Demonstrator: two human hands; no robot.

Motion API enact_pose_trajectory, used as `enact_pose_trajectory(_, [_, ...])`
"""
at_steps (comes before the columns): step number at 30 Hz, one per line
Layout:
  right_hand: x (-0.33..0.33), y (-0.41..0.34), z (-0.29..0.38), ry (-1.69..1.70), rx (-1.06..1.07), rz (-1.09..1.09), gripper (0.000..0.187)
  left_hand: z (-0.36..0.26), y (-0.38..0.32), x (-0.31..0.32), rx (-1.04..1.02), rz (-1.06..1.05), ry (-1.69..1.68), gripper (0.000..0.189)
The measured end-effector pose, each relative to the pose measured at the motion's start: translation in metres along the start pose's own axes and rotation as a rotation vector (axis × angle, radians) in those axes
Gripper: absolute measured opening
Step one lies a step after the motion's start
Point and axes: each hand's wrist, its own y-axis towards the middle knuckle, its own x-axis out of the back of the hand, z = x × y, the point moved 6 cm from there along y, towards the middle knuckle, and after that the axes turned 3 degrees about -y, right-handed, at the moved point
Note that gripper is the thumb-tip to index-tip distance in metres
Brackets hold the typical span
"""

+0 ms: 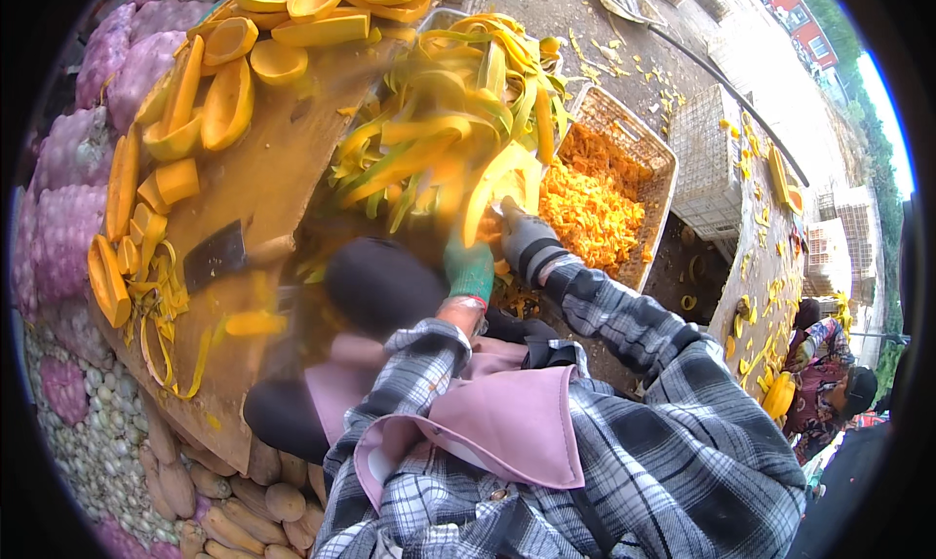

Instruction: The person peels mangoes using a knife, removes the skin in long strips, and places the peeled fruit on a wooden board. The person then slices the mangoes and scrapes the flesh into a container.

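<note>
My left hand [469, 270], in a green glove with a red cuff edge, holds a hollowed yellow-orange squash piece [504, 175] from below. My right hand [530, 239], in a grey glove, is closed at the near right edge of that piece. A small shiny tool [499, 208] shows at its thumb; most of it is hidden. Just beyond the squash piece is a large heap of squash peelings [468, 98], partly blurred. To the right, a plastic crate [662, 157] holds shredded orange squash pulp [589, 201].
On the wooden board [292, 149] at left lie a cleaver [216, 258], peeled squash halves [228, 106] and loose peel strips [164, 296]. Net sacks [69, 230], onions [95, 405] and whole squashes [234, 522] lie beyond it. Crates [706, 164] stand right; another person [826, 391] is farther right.
</note>
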Motion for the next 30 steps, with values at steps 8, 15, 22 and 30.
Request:
enact_pose_trajectory(8, [0.054,-0.002,-0.067,0.247,0.080,0.033,0.057,0.011,0.009,-0.002,0.009,0.091,-0.194,0.052])
enact_pose_trajectory(15, [0.020,-0.021,-0.030,0.334,0.342,0.279,0.064,0.005,0.005,-0.006,-0.041,0.087,-0.225,0.052])
enact_pose_trajectory(22, [0.048,0.029,-0.083,0.250,0.352,0.112,0.040,0.006,0.000,-0.006,-0.030,0.138,-0.187,0.052])
enact_pose_trajectory(30, [0.029,0.006,-0.066,0.087,0.438,0.333,0.058,-0.001,-0.003,-0.020,0.027,0.232,-0.001,0.038])
